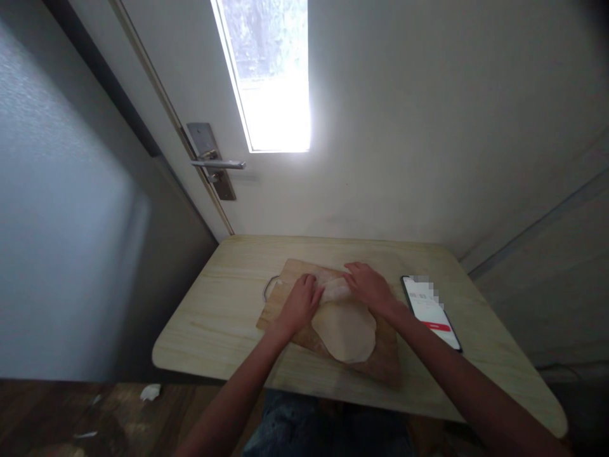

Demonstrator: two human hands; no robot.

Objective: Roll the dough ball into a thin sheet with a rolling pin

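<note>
A flat, pale sheet of dough (346, 333) lies on a wooden cutting board (385, 365) on a light wood table (223, 317). Its far edge is rolled up into a thick fold (335, 289). My left hand (301, 303) rests palm down on the left end of that fold, fingers curled over it. My right hand (368, 287) presses on the right end of the fold, fingers bent over the dough. The fingertips of both hands are partly hidden by the dough.
A phone (431, 311) with a lit screen lies on the table right of the board. A metal handle (269, 287) sticks out at the board's left end. Behind the table is a white door with a lever handle (219, 164). Scraps of paper (151, 392) lie on the floor.
</note>
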